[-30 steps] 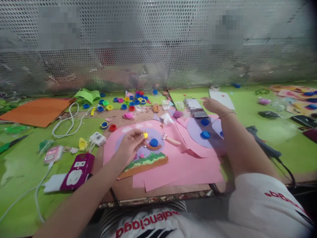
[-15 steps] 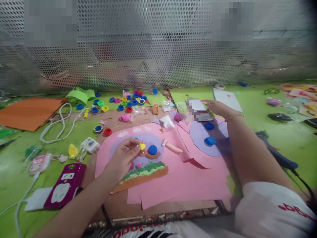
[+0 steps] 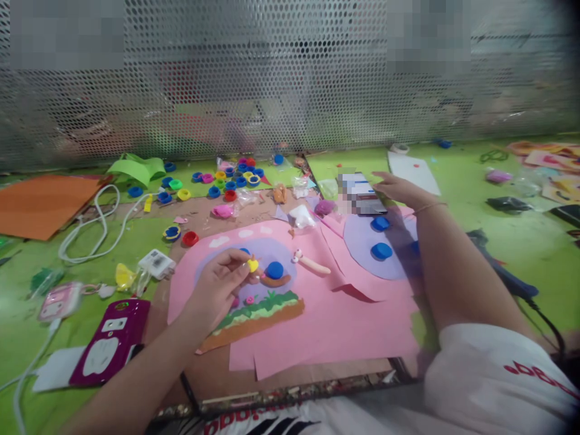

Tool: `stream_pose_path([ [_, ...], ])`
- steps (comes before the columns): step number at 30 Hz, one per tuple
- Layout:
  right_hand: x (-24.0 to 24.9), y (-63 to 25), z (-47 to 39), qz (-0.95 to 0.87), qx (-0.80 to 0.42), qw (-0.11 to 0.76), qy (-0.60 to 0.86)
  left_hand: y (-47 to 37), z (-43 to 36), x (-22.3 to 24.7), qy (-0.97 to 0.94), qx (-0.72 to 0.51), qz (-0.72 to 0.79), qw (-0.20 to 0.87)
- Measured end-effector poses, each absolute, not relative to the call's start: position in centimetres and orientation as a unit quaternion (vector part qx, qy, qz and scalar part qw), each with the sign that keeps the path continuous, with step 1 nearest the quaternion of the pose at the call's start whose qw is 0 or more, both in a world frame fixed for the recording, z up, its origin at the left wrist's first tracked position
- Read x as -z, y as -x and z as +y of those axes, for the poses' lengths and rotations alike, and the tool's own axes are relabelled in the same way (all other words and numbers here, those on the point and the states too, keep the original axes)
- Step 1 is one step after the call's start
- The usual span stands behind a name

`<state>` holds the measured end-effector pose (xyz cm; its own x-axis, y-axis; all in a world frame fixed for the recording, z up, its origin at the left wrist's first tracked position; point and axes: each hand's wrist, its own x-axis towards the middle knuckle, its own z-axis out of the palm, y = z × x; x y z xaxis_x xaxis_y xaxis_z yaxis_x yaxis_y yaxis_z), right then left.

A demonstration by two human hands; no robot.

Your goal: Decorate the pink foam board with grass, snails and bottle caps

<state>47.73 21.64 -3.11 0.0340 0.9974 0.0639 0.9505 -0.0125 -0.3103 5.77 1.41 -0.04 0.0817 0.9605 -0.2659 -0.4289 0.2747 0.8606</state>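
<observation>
My left hand (image 3: 220, 284) pinches a small yellow piece (image 3: 252, 265), probably modelling clay, between thumb and fingertips. Beneath it lies a pink paper picture (image 3: 183, 284) with a lilac oval, white clouds and a green and brown ground strip. A blue cap (image 3: 274, 270) and a brown curved piece (image 3: 277, 281) rest on that oval. To their right is a pale clay stick with two round eyes (image 3: 312, 264). My right hand (image 3: 399, 190), its fingers stretched out, is at the right edge of a phone (image 3: 366, 192) with a lit screen; I cannot tell whether they touch.
Several coloured cups (image 3: 238, 175) stand at the back, before a perforated metal panel (image 3: 272, 72). At left lie a white cable (image 3: 102, 223), a charger (image 3: 156, 263) and a purple case (image 3: 111, 341). A dark-blue corded tool (image 3: 507, 278) lies beyond my right forearm.
The view has shifted slightly, so most things sit a little further left and higher. The phone's screen looks different. My left hand still holds the yellow piece; my right stays by the phone.
</observation>
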Motion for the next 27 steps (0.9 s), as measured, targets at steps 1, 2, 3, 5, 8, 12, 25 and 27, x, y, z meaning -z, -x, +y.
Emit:
stream_pose_path([
  [1,3.0,-47.7,21.4,-0.68,-0.11,0.136,0.712,-5.8,1.4,0.0,-0.304,-0.521,0.435,0.669],
  [2,3.0,-47.6,21.3,-0.668,-0.137,0.135,0.719,-5.8,1.4,0.0,-0.304,-0.522,0.435,0.668],
  [3,2.9,-47.4,21.1,-0.653,-0.16,0.135,0.728,-5.8,1.4,0.0,-0.304,-0.525,0.433,0.667],
  [5,2.8,-47.2,20.9,-0.633,-0.192,0.141,0.736,-5.8,1.4,0.0,-0.307,-0.526,0.43,0.667],
  [8,2.9,-47.1,21.0,-0.618,-0.225,0.153,0.737,-5.9,1.4,-0.2,-0.313,-0.522,0.425,0.67],
  [12,3.1,-47.2,21.3,-0.612,-0.236,0.161,0.738,-5.8,1.3,-0.2,-0.319,-0.522,0.42,0.67],
  [25,2.4,-46.8,20.3,-0.629,-0.207,0.191,0.725,-5.6,1.3,-0.1,-0.328,-0.519,0.415,0.672],
  [27,1.4,-47.2,20.3,-0.619,-0.187,0.194,0.738,-5.7,1.3,-0.2,-0.322,-0.519,0.41,0.677],
])
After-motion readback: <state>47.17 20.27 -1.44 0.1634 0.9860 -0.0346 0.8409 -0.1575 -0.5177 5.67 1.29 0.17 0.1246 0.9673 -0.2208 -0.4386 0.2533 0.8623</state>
